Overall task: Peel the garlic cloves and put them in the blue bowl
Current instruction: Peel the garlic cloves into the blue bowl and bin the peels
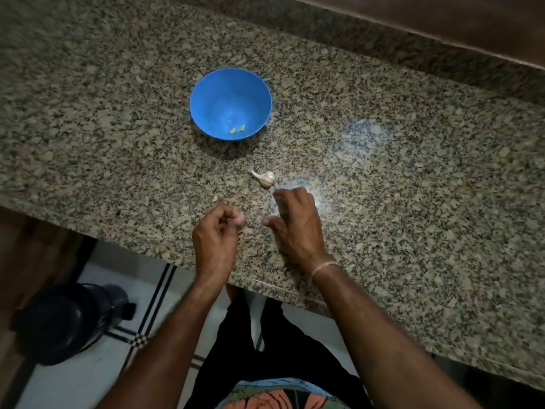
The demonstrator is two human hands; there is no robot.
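Progress: two cloves (pixel 237 129) lying in blue bowl (pixel 206 93); garlic bulb (pixel 266 179) waiting unpeeled.
Hands: left hand (pixel 216 231) curling, contents unclear; right hand (pixel 295 222) spreading, empty.

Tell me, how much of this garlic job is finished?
Done: two peeled cloves lie in the blue bowl. In hand: the left hand is curled, perhaps round another clove, too blurred to tell; the right hand is open beside it. Left: the garlic bulb on the counter.

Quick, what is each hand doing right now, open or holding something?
Left hand: curled, pinching what looks like a small garlic clove.
Right hand: open, holding nothing, near the garlic bulb.
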